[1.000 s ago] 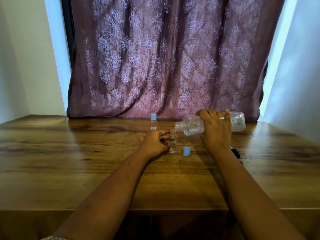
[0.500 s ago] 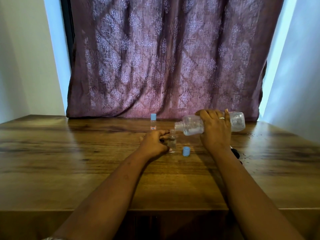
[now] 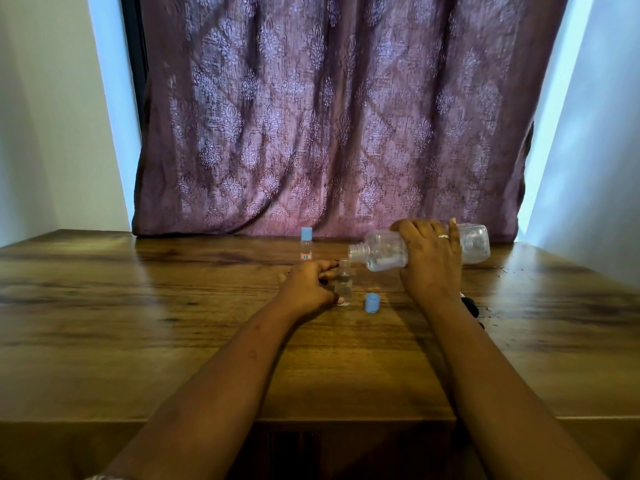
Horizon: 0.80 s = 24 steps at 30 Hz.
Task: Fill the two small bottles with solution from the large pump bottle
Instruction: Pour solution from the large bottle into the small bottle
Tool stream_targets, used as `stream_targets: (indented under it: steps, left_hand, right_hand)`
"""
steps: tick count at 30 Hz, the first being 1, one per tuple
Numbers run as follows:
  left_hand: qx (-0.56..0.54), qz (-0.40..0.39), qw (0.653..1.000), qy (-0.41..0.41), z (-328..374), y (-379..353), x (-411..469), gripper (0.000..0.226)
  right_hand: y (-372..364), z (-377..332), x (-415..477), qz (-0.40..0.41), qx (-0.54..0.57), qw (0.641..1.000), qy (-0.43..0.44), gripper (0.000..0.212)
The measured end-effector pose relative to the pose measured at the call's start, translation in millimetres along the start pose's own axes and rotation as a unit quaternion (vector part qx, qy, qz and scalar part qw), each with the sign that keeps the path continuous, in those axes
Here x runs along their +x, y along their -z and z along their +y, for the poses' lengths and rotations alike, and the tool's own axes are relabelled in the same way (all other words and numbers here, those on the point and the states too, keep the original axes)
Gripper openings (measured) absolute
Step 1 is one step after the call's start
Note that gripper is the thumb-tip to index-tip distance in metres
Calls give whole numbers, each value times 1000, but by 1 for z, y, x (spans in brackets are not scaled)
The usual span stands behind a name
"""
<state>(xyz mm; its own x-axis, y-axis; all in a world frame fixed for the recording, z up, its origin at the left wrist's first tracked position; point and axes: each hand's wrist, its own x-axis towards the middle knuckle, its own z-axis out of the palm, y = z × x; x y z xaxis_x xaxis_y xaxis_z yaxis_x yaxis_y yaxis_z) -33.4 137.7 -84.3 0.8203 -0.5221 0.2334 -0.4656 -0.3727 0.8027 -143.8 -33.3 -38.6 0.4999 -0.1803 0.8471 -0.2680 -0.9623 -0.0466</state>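
On the wooden table (image 3: 173,341), nearest the onlooker, the loose blue cap (image 3: 372,302) lay just right of the open small bottle (image 3: 343,282). The left hand (image 3: 308,289) pinched that bottle upright. Above it, the right hand (image 3: 429,261) gripped the tipped large bottle (image 3: 384,254), its mouth unmoved from a second earlier, so pouring likely continued. Behind stood the capped small bottle (image 3: 306,244).

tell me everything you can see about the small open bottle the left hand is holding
The small open bottle is clear, plastic-looking and narrow-necked, standing upright on the wooden table with no cap. It looks partly filled with clear liquid. The left hand steadies it from its left side. The large bottle tips its mouth just above the neck. A blue cap lies to its right.
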Motion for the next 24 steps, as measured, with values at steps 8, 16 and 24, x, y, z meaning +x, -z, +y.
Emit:
stream_targets:
  steps: [8, 16, 24]
  left_hand:
    - [-24, -16, 1000, -1, 4, -1, -4, 62]
    - [-5, -12, 1000, -12, 5, 0, -4, 67]
    - [-17, -8, 1000, -7, 5, 0, -6, 81]
  right_hand:
    - [1, -1, -1, 8, 2, 1000, 4, 52]
    - [-3, 0, 0, 18, -4, 1000, 6, 48]
    - [-4, 1, 0, 23, -13, 1000, 6, 49]
